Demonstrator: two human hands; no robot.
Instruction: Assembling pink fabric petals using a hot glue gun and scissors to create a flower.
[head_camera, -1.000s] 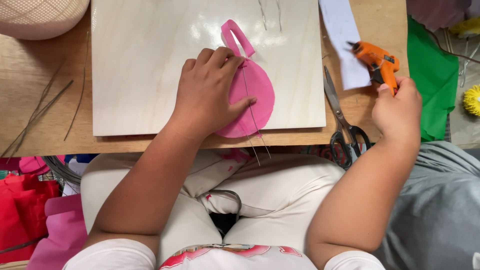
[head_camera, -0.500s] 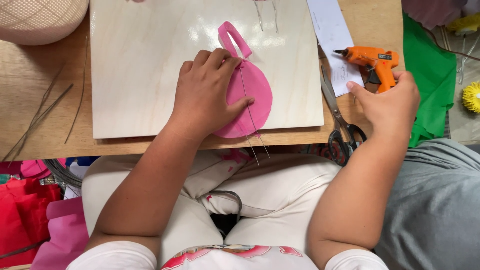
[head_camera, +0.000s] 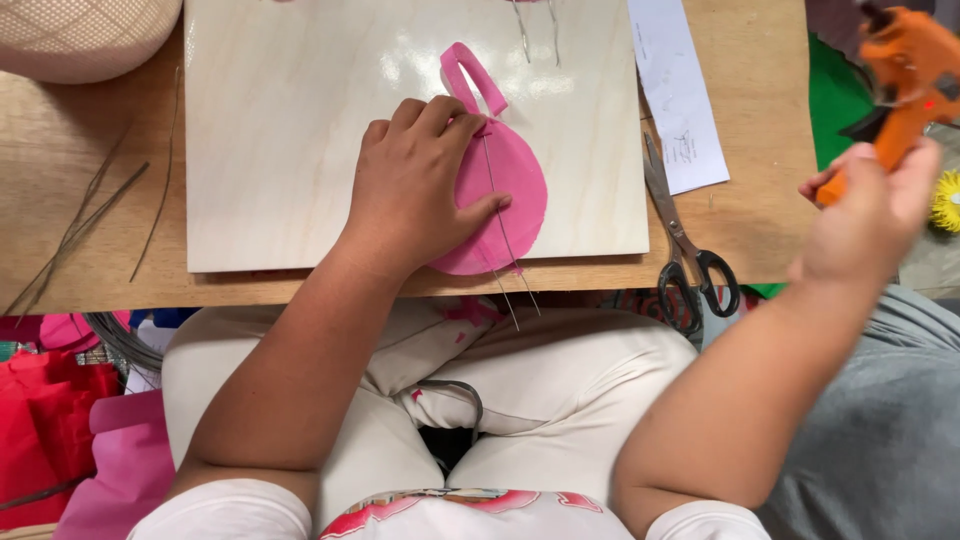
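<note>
— Two thin wires (head_camera: 505, 235) cross what?
— Pink rounded felt piece (head_camera: 510, 195) on the glossy pale wooden board (head_camera: 300, 130), pinned flat under the left hand (head_camera: 415, 185).
— Right of the board?
— Steel scissors (head_camera: 685, 250), then the right hand (head_camera: 865, 215) clenched round an orange plastic glue gun (head_camera: 905, 75).

Paper slip (head_camera: 680, 95): white, long rectangle with small print, lying tilted on the wooden table, just right of the pale board and above the scissors.
Screens, packages: none showing.

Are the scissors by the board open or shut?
Slightly open: the scissors lie flat on the table, their two handle loops apart, blades nearly together.
</note>
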